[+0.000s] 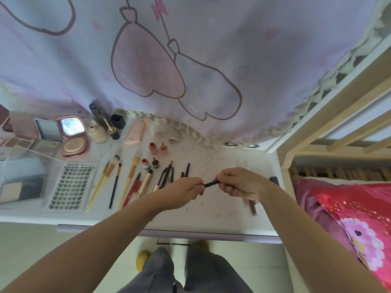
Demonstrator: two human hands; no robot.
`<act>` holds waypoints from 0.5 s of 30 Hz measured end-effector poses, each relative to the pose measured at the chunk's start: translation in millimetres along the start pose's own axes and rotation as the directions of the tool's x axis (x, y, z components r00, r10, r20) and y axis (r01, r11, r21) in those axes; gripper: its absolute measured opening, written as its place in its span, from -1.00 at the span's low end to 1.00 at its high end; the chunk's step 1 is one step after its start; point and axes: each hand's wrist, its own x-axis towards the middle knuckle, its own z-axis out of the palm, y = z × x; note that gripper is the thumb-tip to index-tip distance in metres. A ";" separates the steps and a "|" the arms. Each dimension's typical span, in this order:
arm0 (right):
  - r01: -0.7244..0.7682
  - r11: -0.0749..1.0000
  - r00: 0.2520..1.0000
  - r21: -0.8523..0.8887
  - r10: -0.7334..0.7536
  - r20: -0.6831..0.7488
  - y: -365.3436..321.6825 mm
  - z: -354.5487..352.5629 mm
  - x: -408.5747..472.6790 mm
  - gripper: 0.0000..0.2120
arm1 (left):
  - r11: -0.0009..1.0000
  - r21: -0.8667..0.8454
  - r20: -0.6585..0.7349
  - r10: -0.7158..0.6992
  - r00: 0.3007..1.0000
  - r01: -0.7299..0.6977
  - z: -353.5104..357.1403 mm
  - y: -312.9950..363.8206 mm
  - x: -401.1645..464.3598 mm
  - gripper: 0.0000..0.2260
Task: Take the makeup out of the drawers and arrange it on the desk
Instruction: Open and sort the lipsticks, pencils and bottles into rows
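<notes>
**Both hands on one dark pencil above the desk**

Head view. A white desk [211,216] fills the middle, with a printed curtain [190,60] hanging behind it at twelve o'clock. At nine o'clock a clear plastic organiser [23,176] stands at the desk's left end; what it holds is blurred, only pale and grey blocks showing through. Just right of it lies a lash tray [70,187] with rows of dark lashes inside. At eleven o'clock an open pink compact [74,136] shows its mirror and powder pad, with open palettes [27,134] to its left, cut off by the frame edge. Small bottles [105,125] cluster behind, hard to tell apart. Brushes [115,176] and pencils [167,174] lie side by side in a row, some lower ends hidden by the left hand [184,191].

The left hand's fingers are curled, pinching one end of a dark pencil [211,183]; the right hand [239,185] grips the other end, fingers curled round it. The pencil is held just above the desk's centre. A reddish stick [252,206] pokes out under the right hand, partly hidden. At three o'clock lies a red pillow [349,212].
</notes>
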 end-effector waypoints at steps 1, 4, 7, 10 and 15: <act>0.001 0.999 0.999 0.035 0.001 -0.047 2.2 -9.9 0.0 -0.80 | 1.000 -0.003 0.016 -0.025 1.000 0.025 -2.2 -4.5 -1.5 -0.80; 0.024 0.985 0.977 0.172 0.013 -0.212 2.3 -60.2 -11.6 -0.82 | 0.979 -0.104 -0.017 -0.178 0.984 0.175 -8.6 -33.2 -18.4 -0.78; 0.096 0.989 0.968 0.113 -0.066 -0.243 0.9 -70.3 -15.0 -0.84 | 0.889 -0.380 -0.081 -0.306 0.949 0.254 -3.7 -40.9 -21.8 -0.80; 0.088 0.992 0.978 -0.095 -0.104 -0.180 3.6 -39.1 3.8 -0.81 | 0.876 -0.426 -0.088 -0.289 0.953 0.226 13.2 -13.8 6.3 -0.80; -0.035 0.887 0.933 -0.461 -0.136 -0.333 15.5 -18.1 29.8 -0.80 | 0.937 -0.092 -0.210 -0.349 0.913 0.337 39.0 1.8 43.6 -0.86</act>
